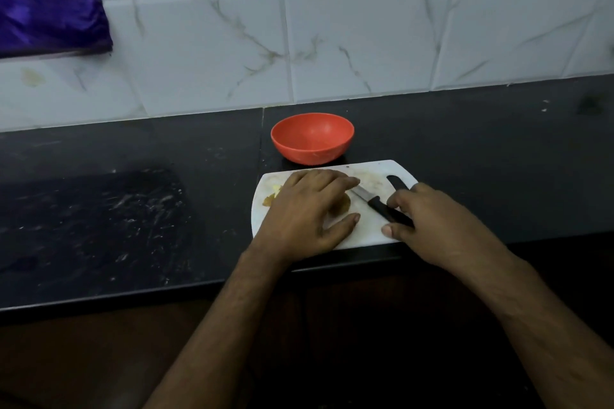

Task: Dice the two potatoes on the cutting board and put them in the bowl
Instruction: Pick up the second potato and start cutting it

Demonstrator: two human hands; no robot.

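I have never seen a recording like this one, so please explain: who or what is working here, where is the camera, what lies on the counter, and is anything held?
No machine: a person works with bare hands. The single camera sits on their head, looking down. On the black counter lie a white cutting board and, behind it, an empty orange bowl. The left hand covers a potato. The right hand is at the black handle of a knife lying on the board; a firm grip is not clear.

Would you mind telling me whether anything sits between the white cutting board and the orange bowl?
Nothing visible does: the orange plastic bowl stands empty right behind the white plastic cutting board, with only bare black countertop between them.
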